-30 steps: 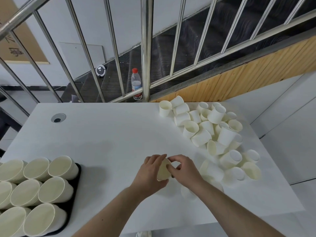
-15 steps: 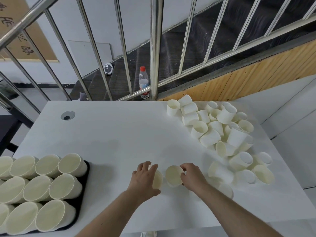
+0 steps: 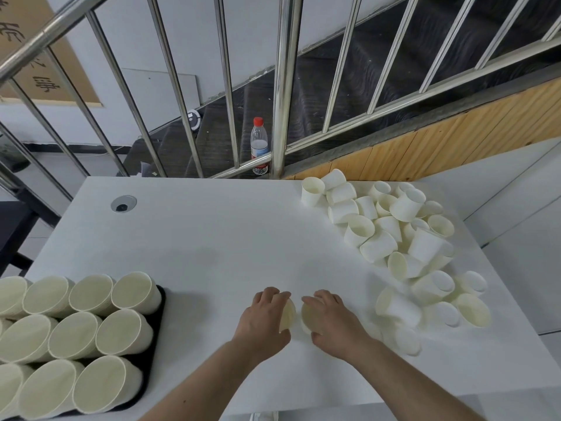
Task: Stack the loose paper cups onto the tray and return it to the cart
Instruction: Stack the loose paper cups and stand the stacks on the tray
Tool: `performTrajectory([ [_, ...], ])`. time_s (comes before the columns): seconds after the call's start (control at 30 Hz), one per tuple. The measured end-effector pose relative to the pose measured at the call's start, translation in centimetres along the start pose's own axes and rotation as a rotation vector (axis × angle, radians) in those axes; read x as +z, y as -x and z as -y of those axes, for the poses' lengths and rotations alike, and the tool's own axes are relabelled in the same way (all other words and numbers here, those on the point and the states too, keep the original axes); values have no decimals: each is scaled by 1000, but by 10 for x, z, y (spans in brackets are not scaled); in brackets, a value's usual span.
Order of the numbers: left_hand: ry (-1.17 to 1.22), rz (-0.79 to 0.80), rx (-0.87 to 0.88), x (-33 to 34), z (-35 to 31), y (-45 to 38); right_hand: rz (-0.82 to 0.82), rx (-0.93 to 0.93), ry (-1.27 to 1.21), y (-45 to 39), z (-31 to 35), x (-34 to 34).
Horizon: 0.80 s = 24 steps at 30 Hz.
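two cream paper cups, hand-held

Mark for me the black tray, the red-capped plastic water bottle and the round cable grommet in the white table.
black tray (image 3: 160,311), head view, on its bare right rim.
red-capped plastic water bottle (image 3: 259,145), head view, on its clear body.
round cable grommet (image 3: 123,203), head view, on its centre.

This looks like the stairwell area of an office or public building, not a home. A white desk with a round cable grommet near its far left corner stands against a stainless steel stair railing. Behind the bars run dark steps with wooden side panelling. A framed calligraphy panel hangs on the pale wall.
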State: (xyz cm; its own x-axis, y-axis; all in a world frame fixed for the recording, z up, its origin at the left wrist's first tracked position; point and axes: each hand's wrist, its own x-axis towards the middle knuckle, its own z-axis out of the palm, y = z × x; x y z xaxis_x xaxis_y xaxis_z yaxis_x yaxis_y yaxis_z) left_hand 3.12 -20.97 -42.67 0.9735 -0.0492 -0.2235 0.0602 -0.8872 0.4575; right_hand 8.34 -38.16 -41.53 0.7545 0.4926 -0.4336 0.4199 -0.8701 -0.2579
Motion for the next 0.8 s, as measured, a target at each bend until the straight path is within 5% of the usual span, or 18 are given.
performTrajectory([
  [0.3, 97, -89, 15, -12, 8, 27, -183, -13, -99, 19, 18, -5],
  [0.8, 159, -346, -31, -34, 20, 167, -283, -298, -131, 102, 96, 4],
])
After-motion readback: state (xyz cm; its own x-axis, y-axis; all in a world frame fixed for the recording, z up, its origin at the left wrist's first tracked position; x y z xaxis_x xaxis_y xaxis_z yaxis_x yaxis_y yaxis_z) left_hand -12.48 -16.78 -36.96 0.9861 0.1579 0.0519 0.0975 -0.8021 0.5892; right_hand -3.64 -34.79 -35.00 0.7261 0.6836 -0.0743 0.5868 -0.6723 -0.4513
